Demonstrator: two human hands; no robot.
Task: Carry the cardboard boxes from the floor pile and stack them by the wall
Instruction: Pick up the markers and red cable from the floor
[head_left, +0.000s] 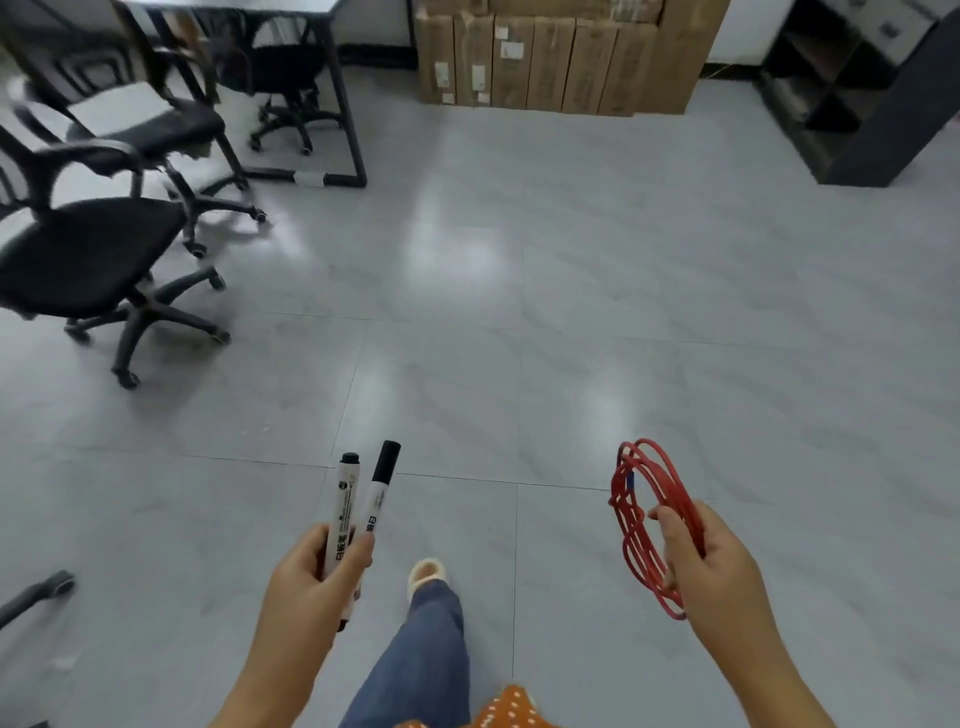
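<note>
Tall brown cardboard boxes (550, 62) stand side by side against the far wall, across the grey tiled floor. My left hand (311, 577) grips two white markers (363, 509) with black caps, held upright. My right hand (706, 561) holds a coil of red wire (636, 519). Both hands are low in the view, far from the boxes.
Two black office chairs (104, 249) on castors stand at the left, with a third under a desk (322, 104) behind them. A dark shelf unit (862, 93) fills the far right corner. My leg in jeans and a light slipper (428, 577) steps forward between my hands.
</note>
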